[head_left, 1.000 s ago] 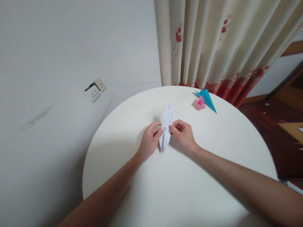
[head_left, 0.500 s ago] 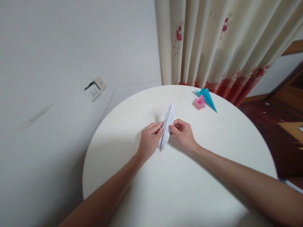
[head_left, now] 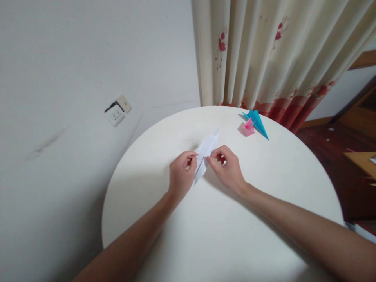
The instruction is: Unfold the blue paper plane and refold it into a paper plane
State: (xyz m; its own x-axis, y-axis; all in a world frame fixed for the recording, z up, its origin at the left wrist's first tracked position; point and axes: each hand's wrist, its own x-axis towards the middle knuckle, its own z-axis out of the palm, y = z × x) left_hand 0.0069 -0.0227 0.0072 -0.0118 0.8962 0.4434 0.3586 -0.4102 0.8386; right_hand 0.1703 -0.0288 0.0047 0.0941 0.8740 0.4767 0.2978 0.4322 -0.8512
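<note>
Fingers of left hand [head_left: 179, 175] and right hand [head_left: 227, 169] pinch white folded paper [head_left: 206, 154] between them

A round white table [head_left: 223, 235] fills the lower middle of the view. Left of the table and behind it stands a plain white wall [head_left: 88, 58], faintly scuffed, with a white socket [head_left: 116, 111] set low on it. Behind the table's far edge hangs a cream curtain [head_left: 264, 51] in long folds, printed with red flowers and red along its hem. Right of the table lies a dark red wooden floor [head_left: 331, 156].
</note>
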